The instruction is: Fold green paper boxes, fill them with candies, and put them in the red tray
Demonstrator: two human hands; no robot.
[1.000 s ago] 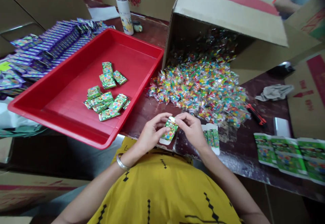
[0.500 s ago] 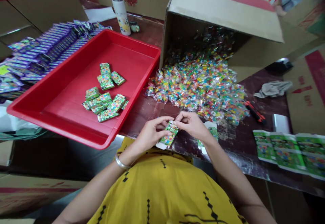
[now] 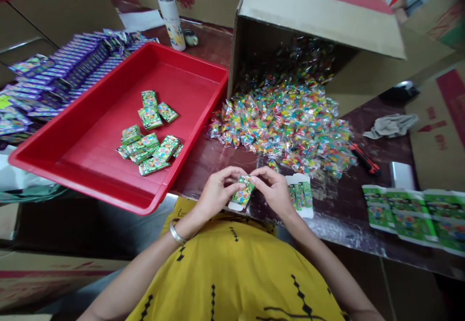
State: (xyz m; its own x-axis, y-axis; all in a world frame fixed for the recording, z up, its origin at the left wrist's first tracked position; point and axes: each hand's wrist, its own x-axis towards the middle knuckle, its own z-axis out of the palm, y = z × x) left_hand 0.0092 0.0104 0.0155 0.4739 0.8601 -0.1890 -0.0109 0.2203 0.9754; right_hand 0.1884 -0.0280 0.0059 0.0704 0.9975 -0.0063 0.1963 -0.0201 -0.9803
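Observation:
Between my two hands is a small green printed candy box [image 3: 242,191], its white end flap sticking out at the bottom. My left hand [image 3: 220,190] grips its left side, thumb on the front face. My right hand [image 3: 271,187] pinches the upper right corner with thumb and finger. Just right of my right hand, flat green box blanks [image 3: 301,195] with white flaps lie on the table. Beyond my hands spreads a heap of clear bags of colourful candy [image 3: 286,122], spilling from a tipped cardboard carton [image 3: 319,6]. Several green boxes [image 3: 149,117] lie in the red tray [image 3: 90,103] on the left.
Purple packets [image 3: 69,73] are stacked behind the tray, near a flask [image 3: 171,20] and a small cup [image 3: 191,37]. On the right are a red-black cutter [image 3: 365,160], a grey cloth [image 3: 390,126], a white block [image 3: 402,175] and more green blanks [image 3: 410,214]. Another person's hand [image 3: 400,14] shows top right.
The box in my hands has turned more upright and shifted slightly right. My right hand has tilted and drawn back, uncovering more of the flat blanks beside it.

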